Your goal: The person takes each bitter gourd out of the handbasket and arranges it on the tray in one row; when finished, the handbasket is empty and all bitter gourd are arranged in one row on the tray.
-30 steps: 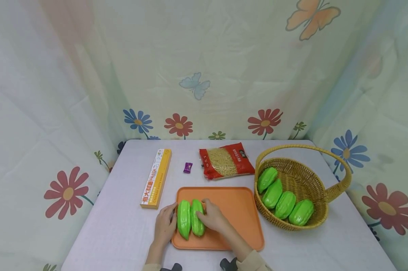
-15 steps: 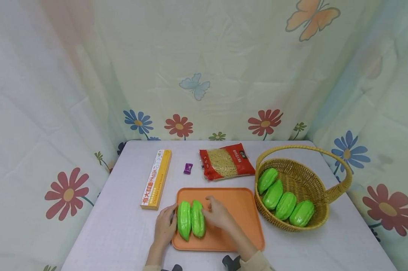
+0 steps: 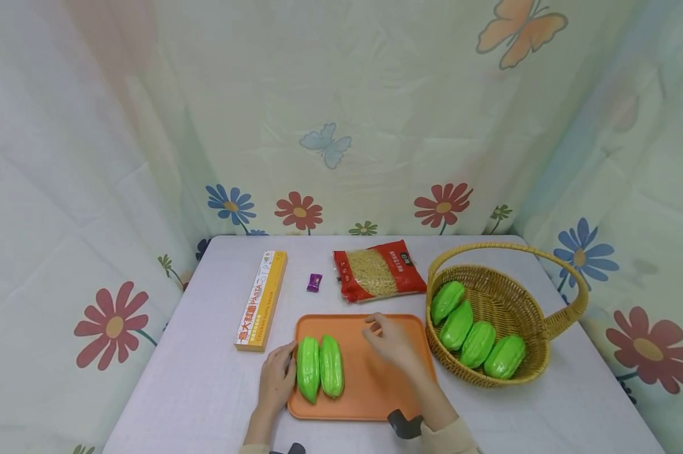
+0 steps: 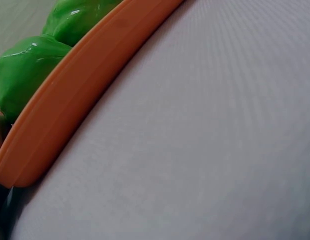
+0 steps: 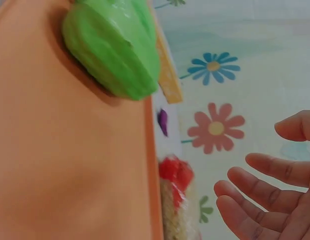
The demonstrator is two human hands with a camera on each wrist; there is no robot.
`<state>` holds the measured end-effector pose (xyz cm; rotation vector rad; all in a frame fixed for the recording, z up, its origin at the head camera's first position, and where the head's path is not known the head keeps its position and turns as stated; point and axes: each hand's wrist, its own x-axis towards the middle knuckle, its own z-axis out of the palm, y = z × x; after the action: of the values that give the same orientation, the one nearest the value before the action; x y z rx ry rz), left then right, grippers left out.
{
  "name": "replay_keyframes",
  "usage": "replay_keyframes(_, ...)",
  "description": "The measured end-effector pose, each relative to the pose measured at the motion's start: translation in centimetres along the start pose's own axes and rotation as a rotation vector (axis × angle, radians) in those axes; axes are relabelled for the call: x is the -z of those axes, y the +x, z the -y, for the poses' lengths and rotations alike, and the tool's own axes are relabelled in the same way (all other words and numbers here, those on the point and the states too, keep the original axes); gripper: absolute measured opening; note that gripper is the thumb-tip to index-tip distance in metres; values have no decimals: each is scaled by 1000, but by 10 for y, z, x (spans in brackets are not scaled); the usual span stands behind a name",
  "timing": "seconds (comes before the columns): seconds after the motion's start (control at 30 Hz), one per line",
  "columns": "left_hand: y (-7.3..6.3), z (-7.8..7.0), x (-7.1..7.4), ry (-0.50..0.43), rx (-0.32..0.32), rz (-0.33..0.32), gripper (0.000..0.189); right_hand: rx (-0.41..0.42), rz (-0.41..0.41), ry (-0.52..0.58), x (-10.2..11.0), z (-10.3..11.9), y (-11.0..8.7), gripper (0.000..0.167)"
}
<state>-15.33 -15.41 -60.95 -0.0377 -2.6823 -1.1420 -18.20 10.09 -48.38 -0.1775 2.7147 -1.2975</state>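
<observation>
Left hand (image 3: 274, 381) at orange tray's (image 3: 369, 400) left rim, perhaps steadying it; grip or mere touch, cannot tell. Right hand (image 3: 391, 340) above tray, fingers loosely spread, holding nothing. Two green gourds (image 3: 332, 369) side by side at tray's left, perhaps propping each other. Beyond, on desk (image 3: 193, 391), red pasta bag (image 3: 372, 271) lies flat.

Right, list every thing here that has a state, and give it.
Orange tray, lying flat
Wicker basket, upright, handle up
Green gourds, two on tray, four in basket
Left hand, at the tray's left edge
Right hand, holding nothing, above the tray
Pasta box, lying flat, apparently closed
Pasta bag, lying flat, apparently sealed
Purple candy, wrapped
</observation>
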Motion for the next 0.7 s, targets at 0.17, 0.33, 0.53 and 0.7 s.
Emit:
replay_keyframes(0.17,0,-1,1,-2,3,-2,35,7,-66,-24,25,-1,0,26)
replay_keyframes(0.33,-1,-1,1,-4,12,1,35,1,-107,-51,48,-7,0,29)
replay_keyframes(0.53,-1,-1,0,1,1,-7,36,-25,-143,-51,70,-17,-1,32)
replay_keyframes(0.7,-1,-1,0,2,-4,-13,36,-33,-181,-76,87,-24,-2,33)
